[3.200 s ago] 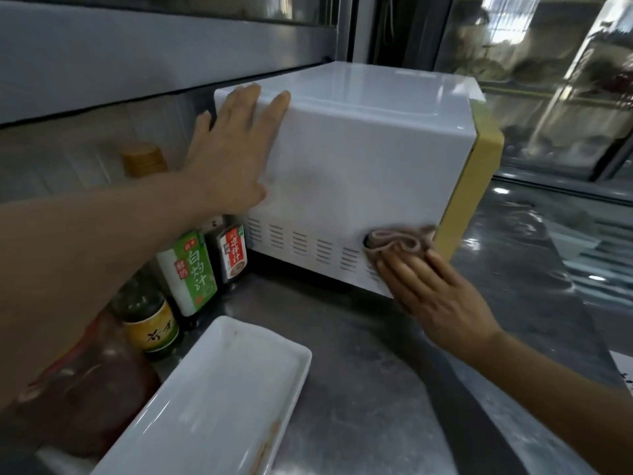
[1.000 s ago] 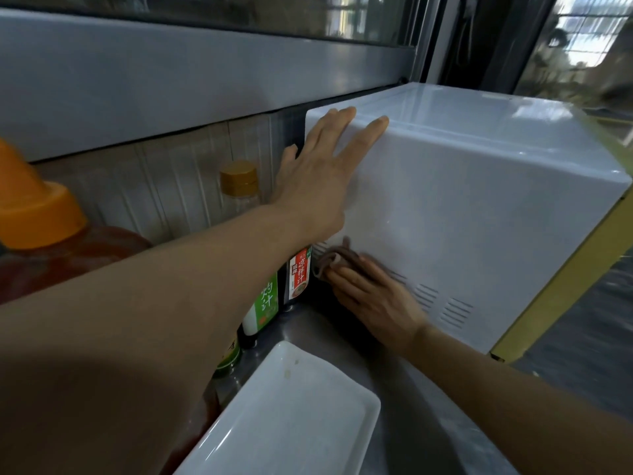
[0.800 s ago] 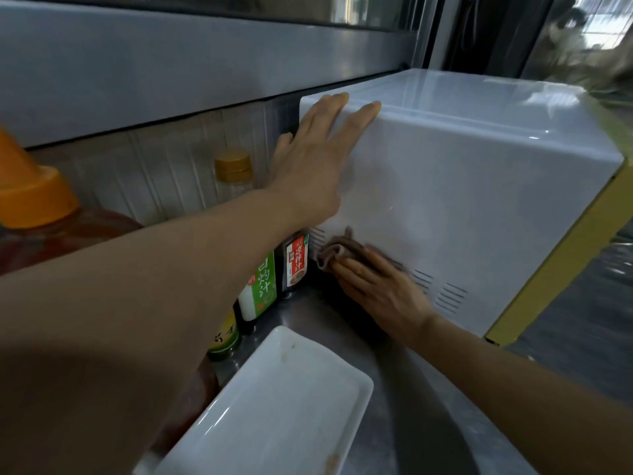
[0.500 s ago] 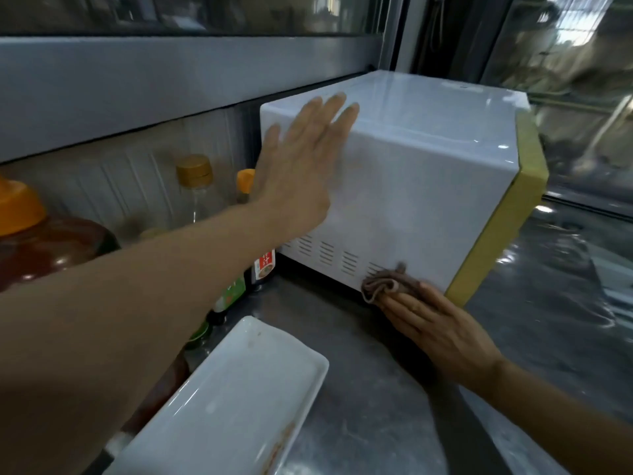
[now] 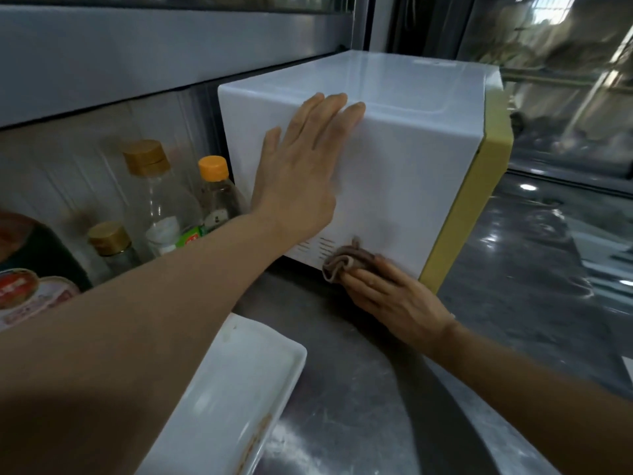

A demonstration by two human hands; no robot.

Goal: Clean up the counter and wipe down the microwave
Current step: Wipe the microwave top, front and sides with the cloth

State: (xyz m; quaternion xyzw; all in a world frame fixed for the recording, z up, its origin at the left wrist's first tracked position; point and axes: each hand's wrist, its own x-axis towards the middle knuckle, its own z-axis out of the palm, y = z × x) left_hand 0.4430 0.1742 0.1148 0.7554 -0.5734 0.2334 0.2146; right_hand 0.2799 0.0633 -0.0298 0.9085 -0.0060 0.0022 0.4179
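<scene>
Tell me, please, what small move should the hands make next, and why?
Probably slide the cloth upward over the white side panel. The right hand presses it low on the microwave, by the vent slots, while the left hand lies flat higher up, bracing it. The panel above looks faintly smudged.

The left hand [image 5: 301, 173] lies flat, fingers straight and together, arm extended forward. The right hand [image 5: 394, 296] sits lower, fingers straight and pressing, forearm angled in from the lower right.
</scene>
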